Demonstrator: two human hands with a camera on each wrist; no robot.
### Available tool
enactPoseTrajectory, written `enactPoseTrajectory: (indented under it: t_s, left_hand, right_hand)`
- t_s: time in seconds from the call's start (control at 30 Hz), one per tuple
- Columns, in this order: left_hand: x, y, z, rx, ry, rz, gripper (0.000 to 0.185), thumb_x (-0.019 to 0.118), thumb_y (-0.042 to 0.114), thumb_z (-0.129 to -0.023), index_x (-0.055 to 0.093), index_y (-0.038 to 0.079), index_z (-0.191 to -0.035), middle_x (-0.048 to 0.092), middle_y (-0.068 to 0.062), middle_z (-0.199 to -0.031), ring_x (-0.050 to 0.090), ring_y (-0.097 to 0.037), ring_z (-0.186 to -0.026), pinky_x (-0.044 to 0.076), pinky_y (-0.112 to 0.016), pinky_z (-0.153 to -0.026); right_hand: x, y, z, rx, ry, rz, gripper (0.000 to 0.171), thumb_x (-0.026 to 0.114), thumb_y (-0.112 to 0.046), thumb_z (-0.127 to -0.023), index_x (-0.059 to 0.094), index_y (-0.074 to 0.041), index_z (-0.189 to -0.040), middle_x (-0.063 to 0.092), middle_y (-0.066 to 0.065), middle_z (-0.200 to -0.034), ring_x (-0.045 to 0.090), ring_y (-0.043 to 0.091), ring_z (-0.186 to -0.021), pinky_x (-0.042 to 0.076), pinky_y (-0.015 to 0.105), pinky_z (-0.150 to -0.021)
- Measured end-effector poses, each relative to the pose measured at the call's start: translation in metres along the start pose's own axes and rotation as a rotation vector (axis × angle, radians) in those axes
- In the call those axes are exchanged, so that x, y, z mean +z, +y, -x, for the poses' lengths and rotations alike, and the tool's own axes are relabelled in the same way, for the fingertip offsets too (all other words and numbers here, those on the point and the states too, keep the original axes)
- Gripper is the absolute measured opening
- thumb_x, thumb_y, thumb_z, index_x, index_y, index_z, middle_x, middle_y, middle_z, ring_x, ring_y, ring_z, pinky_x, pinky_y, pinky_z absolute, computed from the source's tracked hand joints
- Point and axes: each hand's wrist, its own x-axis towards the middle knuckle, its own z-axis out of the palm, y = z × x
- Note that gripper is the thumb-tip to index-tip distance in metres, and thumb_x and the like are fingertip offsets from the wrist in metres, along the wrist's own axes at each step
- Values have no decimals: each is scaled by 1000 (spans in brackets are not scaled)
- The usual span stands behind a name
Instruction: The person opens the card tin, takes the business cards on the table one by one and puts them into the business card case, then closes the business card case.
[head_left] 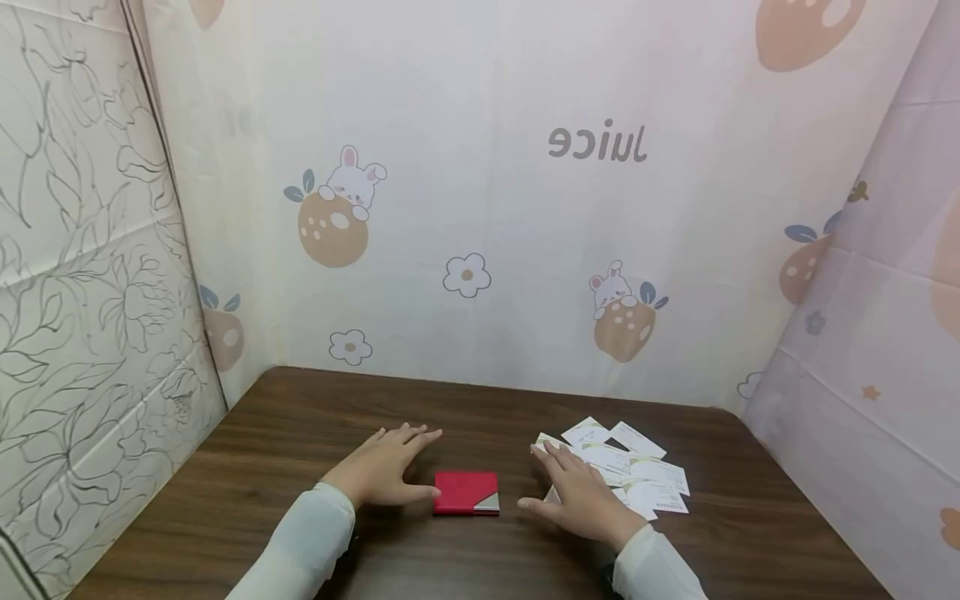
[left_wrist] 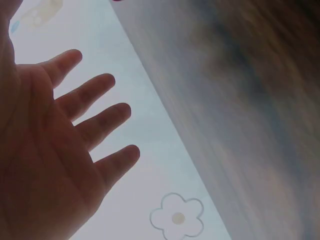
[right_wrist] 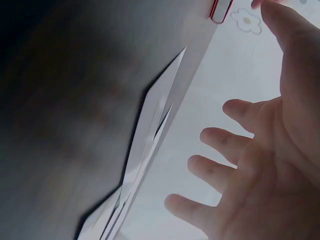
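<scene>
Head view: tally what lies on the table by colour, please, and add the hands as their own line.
Red card case with a silver corner: 1
White cards, a loose overlapping pile: at least 6, exact count unclear
Hands, both open and holding nothing: 2, left hand and right hand
Total: at least 9, all on the wooden table

Scattered cards (head_left: 630,471) crowd the table's (head_left: 262,467) right side.
</scene>
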Motion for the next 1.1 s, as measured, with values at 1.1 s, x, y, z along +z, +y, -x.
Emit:
enactPoseTrajectory:
  t_s: [1.1]
  left_hand:
    - [14, 31, -38, 186, -107, -204, 56, 83, 58, -73, 72, 26, -117, 57, 14, -98, 52, -2, -88, 46, -27, -82]
  right_hand:
    - [13, -20, -40, -169, -211, -72, 67, 69, -64, -85, 65, -14, -128, 56, -2, -113, 50, 18, -103, 48, 42, -88]
